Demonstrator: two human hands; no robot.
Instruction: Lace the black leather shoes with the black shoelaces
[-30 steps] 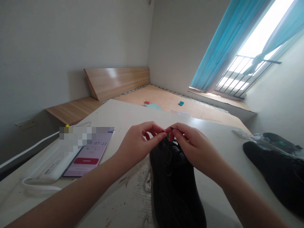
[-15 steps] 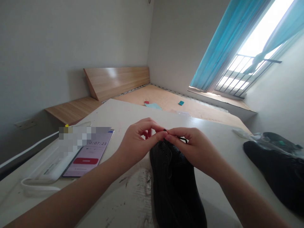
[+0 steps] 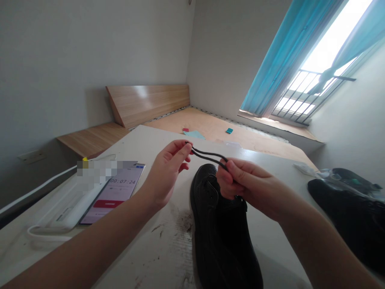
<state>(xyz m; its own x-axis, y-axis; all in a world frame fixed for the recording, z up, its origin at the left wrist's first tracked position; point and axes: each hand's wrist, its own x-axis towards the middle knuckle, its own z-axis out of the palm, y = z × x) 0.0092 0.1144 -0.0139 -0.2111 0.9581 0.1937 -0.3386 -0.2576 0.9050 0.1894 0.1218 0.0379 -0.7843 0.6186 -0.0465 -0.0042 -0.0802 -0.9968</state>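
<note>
A black shoelace (image 3: 207, 153) runs doubled between my two hands, above the toe of a black shoe (image 3: 207, 224). My left hand (image 3: 173, 164) pinches one end of it between thumb and fingertips, left of the shoe's toe. My right hand (image 3: 243, 178) is closed around the other part, over the right side of the shoe's front. The shoe stands on the white table with its toe pointing away from me. Part of its lacing area is hidden behind my right hand.
Left on the white table (image 3: 132, 257) lie a phone (image 3: 120, 192) showing a timer and a white power strip (image 3: 69, 212) with a cable. A second black shoe (image 3: 345, 216) and clear plastic sit at the right. Beyond is a wooden bed (image 3: 204, 118).
My hands have moved apart from their meeting point over the toe. The left went left and slightly up, the right stayed right, and the doubled shoelace now stretches between them.
</note>
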